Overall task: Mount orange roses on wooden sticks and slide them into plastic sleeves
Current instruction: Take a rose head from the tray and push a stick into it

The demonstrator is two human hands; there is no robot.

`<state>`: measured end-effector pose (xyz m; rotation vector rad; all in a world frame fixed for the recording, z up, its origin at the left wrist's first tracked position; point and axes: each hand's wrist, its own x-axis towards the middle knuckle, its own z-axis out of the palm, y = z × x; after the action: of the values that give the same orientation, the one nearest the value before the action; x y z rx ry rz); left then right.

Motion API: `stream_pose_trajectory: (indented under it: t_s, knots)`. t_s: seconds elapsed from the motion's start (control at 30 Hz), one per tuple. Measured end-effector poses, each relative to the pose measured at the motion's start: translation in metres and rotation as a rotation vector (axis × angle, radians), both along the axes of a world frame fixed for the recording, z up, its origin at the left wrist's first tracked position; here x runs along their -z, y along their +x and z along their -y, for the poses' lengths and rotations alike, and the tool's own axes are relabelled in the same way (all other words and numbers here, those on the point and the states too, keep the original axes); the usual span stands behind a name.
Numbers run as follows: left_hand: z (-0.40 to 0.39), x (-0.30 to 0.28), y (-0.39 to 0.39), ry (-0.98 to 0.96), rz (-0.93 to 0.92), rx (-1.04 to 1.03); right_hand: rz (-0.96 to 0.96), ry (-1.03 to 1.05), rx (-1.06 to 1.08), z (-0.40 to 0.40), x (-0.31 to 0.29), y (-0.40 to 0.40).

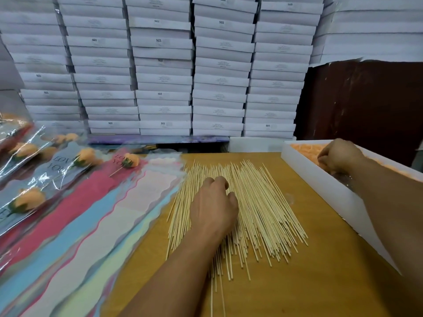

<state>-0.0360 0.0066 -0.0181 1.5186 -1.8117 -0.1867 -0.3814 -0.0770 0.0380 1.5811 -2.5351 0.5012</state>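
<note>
Both hands mid-pick: stick and rose, neither confirmed held.
Risks: left hand [214,202], fingers curled down on the fanned wooden sticks [251,213] on the desk [320,282], may lift several or scatter the pile; can't tell if it pinches 1. Right hand [338,156], curled inside the white tray [332,191] on the orange roses [304,148], may crush petals; hold unclear. Plastic sleeves [103,213] lie just left of the sticks.

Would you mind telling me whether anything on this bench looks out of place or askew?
Mostly tidy. One mounted orange rose lies loose on top of the plastic sleeves, unlike the sleeved ones. The wooden sticks are fanned, with a few stragglers past the pile's near edge.
</note>
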Motion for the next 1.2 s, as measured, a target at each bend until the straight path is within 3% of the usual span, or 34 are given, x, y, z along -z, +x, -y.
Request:
stream_pose_trajectory:
  t_s: [0.1, 0.27, 0.33, 0.43, 0.53, 0.67, 0.87, 1.07, 1.13, 1.2]
  knots:
    - [0.000, -0.001, 0.000, 0.000, 0.006, 0.006, 0.034, -0.029, 0.005, 0.001, -0.008, 0.000]
    - [-0.002, -0.001, 0.000, 0.009, 0.005, 0.009, 0.035, 0.199, -0.156, 0.002, 0.000, 0.006]
    - [-0.002, -0.001, 0.001, 0.004, 0.005, 0.014, 0.021, 0.201, -0.146, 0.004, 0.004, 0.005]
    - [0.000, 0.000, 0.003, -0.003, -0.003, 0.015, -0.015, -0.026, 0.012, 0.002, 0.001, 0.005]
    - [0.000, 0.001, 0.002, -0.004, -0.014, 0.020, 0.077, -0.338, 0.082, -0.003, -0.012, 0.017]
    - [0.001, -0.002, 0.003, -0.017, -0.116, 0.078, 0.134, -0.428, -0.097, -0.019, -0.040, 0.067]
    - [-0.003, -0.005, 0.002, -0.021, -0.315, 0.292, 0.162, -0.107, -0.494, -0.072, -0.039, 0.176]
    - [0.000, -0.007, 0.008, -0.069, -0.477, 0.360, 0.153, -0.055, -0.606, -0.087, -0.024, 0.224]
    - [0.003, -0.006, 0.011, -0.048, -0.480, 0.323, 0.262, -0.097, -0.653, -0.087, -0.020, 0.224]
    - [0.008, -0.007, 0.013, -0.031, -0.470, 0.246, 0.503, -0.221, -0.640, -0.084, -0.013, 0.220]
